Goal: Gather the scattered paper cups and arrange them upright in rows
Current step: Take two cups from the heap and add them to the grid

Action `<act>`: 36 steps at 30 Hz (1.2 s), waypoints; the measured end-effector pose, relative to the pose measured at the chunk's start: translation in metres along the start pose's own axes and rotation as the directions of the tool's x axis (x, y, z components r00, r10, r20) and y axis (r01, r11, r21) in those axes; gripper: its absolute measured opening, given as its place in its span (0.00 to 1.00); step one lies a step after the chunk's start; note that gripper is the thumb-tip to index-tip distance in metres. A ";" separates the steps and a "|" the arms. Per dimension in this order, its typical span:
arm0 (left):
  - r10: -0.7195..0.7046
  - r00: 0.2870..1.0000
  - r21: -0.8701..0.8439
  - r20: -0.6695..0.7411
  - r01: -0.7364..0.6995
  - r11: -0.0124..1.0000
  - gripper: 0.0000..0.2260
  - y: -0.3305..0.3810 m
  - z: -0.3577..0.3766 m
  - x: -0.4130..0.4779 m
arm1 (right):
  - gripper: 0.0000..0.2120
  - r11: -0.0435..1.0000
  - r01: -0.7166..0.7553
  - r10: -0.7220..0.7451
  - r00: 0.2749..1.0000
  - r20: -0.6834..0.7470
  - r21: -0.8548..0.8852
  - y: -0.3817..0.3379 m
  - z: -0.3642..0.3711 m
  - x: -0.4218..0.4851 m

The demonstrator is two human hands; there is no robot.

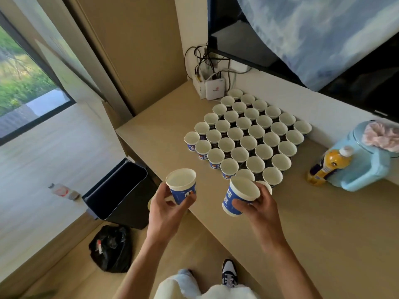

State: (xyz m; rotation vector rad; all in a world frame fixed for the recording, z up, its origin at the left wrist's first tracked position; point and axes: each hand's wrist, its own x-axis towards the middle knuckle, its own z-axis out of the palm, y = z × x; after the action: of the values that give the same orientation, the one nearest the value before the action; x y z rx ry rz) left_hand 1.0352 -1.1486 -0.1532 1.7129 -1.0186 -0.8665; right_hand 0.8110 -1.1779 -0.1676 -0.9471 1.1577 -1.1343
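Left hand [165, 205] holds an upright blue cup [182, 186] in a curled grip, right hand [262, 205] likewise holds a tilted cup [238, 197], both just beside the cup rows [244, 134] on the table [323, 216].

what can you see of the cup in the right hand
The paper cup has a blue wall with white printed characters, a white inside and a rolled white rim. It looks empty. It is tilted, not upright, held above the beige counter by the near corner of the rows of cups. The right hand grips it, thumb across the blue wall, fingers round the far side. Nothing else plainly touches it.
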 end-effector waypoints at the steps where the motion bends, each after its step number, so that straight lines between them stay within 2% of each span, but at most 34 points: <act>1: 0.001 1.000 0.002 0.006 -0.001 1.000 0.25 -0.001 -0.001 0.014 | 0.32 1.000 -0.005 0.005 1.000 -0.026 0.006 -0.001 0.005 0.005; 13: 0.054 0.962 0.044 0.266 -0.069 0.997 0.24 -0.043 -0.019 0.180 | 0.30 1.000 0.016 -0.019 0.940 -0.342 -0.012 0.025 0.106 0.048; 22: 0.072 0.912 0.121 0.404 -0.132 0.984 0.27 -0.097 -0.013 0.260 | 0.31 0.998 -0.029 0.002 0.917 -0.399 -0.062 0.027 0.163 0.065; 30: 0.020 0.905 0.141 0.426 -0.088 0.986 0.27 -0.144 0.005 0.283 | 0.28 0.996 -0.049 0.012 0.913 -0.408 -0.080 0.029 0.187 0.078; 36: 0.015 0.909 0.155 0.416 -0.087 0.984 0.26 -0.156 0.016 0.289 | 0.33 0.994 -0.084 0.044 0.901 -0.432 -0.075 0.036 0.198 0.081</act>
State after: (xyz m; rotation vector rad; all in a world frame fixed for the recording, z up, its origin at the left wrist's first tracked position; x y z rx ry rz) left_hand 1.1777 -1.3823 -0.3359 1.6689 -1.4501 -1.1680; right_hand 1.0151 -1.2515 -0.1832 -0.7367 1.5987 -1.2832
